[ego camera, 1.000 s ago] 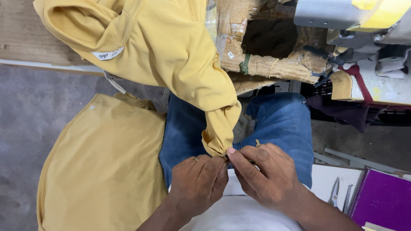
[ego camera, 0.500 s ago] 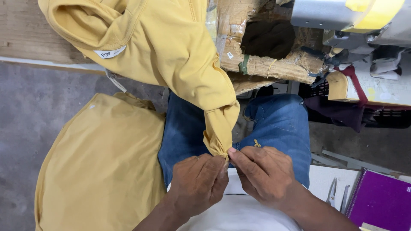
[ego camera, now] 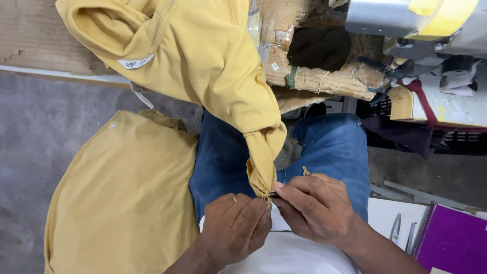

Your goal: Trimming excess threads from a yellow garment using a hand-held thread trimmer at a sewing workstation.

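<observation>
Hardly anything has shifted: my left hand (ego camera: 234, 228) and right hand (ego camera: 312, 208) stay closed, fingertips pinching the hem tip of the yellow garment (ego camera: 203, 61) over my lap. Its sleeve edge hangs down between my jeans (ego camera: 329, 147). Left of it a yellow pile (ego camera: 122, 198) lies on the floor (ego camera: 35, 137); right of it scissors (ego camera: 395, 228) rest beside a purple notebook (ego camera: 451, 236).
</observation>
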